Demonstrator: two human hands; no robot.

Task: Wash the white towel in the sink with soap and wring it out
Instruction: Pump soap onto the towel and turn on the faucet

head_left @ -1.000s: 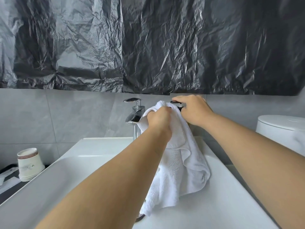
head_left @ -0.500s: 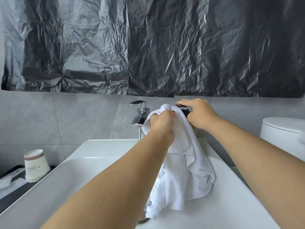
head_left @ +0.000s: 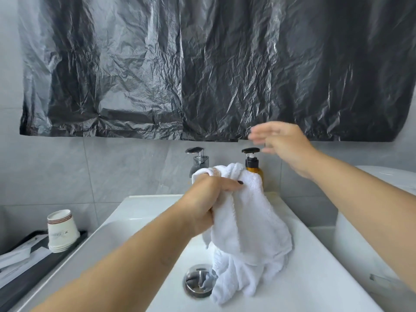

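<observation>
My left hand point(head_left: 207, 199) grips the upper part of the white towel point(head_left: 249, 235) above the white sink point(head_left: 144, 212). The towel hangs down with its lower end resting in the basin beside the metal drain point(head_left: 195, 281). An amber soap bottle point(head_left: 253, 165) with a black pump stands at the back rim, partly hidden by the towel. My right hand point(head_left: 283, 145) hovers blurred just above and to the right of the pump, fingers straight, holding nothing. The chrome tap point(head_left: 199, 161) stands left of the bottle.
A stack of paper cups point(head_left: 61, 230) sits on a dark tray point(head_left: 33, 262) left of the sink. A white toilet tank point(head_left: 391, 176) stands at the right. Black plastic sheeting point(head_left: 202, 68) covers the wall above the grey tiles.
My right hand has lifted off the soap pump, which now shows. My left hand has lowered with the towel, whose end now lies in the basin. The view has tilted down.
</observation>
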